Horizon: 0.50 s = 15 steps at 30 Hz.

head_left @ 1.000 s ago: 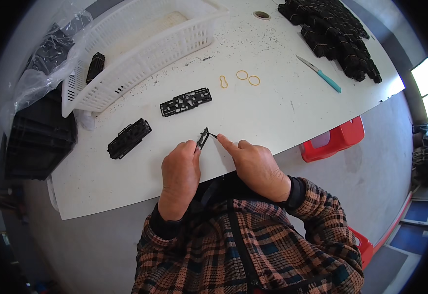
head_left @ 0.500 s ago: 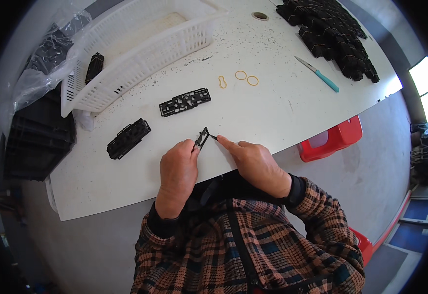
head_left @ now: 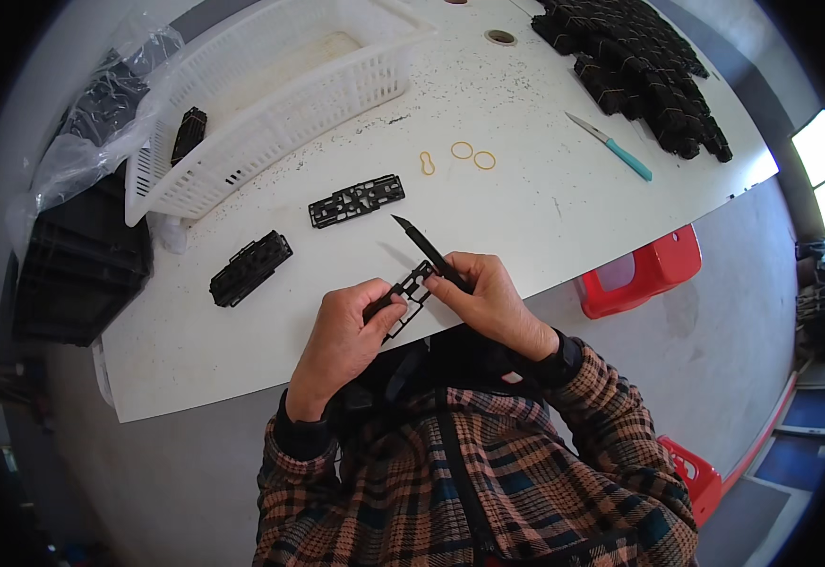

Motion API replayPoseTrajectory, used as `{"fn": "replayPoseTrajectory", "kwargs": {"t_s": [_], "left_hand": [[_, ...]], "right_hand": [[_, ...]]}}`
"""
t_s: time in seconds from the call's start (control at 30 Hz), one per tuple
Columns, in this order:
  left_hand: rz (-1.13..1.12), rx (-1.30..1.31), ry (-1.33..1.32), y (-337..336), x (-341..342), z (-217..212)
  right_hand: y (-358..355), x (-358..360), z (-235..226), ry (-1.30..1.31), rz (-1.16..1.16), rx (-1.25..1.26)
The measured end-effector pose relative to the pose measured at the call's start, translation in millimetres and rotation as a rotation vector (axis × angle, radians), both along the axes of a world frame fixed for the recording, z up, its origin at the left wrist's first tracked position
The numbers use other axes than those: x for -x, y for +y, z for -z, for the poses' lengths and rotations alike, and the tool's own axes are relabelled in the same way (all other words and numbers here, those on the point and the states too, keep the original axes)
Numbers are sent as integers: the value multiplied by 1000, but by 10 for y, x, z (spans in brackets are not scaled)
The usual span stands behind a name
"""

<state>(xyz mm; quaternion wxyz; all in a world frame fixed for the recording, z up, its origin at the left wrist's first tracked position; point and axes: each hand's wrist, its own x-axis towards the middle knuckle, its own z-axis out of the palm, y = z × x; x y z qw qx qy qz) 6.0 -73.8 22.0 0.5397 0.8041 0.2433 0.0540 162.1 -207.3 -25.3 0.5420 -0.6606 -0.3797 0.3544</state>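
Between my hands, close to the table's near edge, is a black plastic frame (head_left: pixel 416 289) with cut-out openings. My left hand (head_left: pixel 348 326) pinches its near left end. In my right hand (head_left: pixel 488 300) is a black utility knife (head_left: pixel 429 248), its pointed tip aimed up and left, away from the frame. The right thumb also touches the frame's far end. A similar flat black frame (head_left: pixel 356 200) lies just beyond my hands. Left of it rests a thicker stack of black frames (head_left: pixel 251 268).
A white plastic basket (head_left: pixel 271 118) stands far left, with a black bundle (head_left: pixel 189 135) inside. Rubber bands (head_left: pixel 474 154), a turquoise-handled knife (head_left: pixel 620 156) and a tape roll (head_left: pixel 500 38) lie on the white table (head_left: pixel 526 213). Banded black bundles (head_left: pixel 635 76) fill the far right; a red stool (head_left: pixel 644 269) stands beside the table.
The frame has turned so its openings face up more. My right hand has swung the knife's tip up, away from the frame, and its thumb now touches the frame.
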Motion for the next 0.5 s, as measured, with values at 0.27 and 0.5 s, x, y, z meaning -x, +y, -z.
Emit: {"fn": "replayPoseTrajectory", "kwargs": {"t_s": [0.27, 0.5], "left_hand": [[-143, 272, -178, 159, 68, 85], [-44, -13, 6, 191, 38, 118]], "right_hand": [[29, 6, -85, 280, 113, -47], [182, -49, 164, 26, 1, 16]]}}
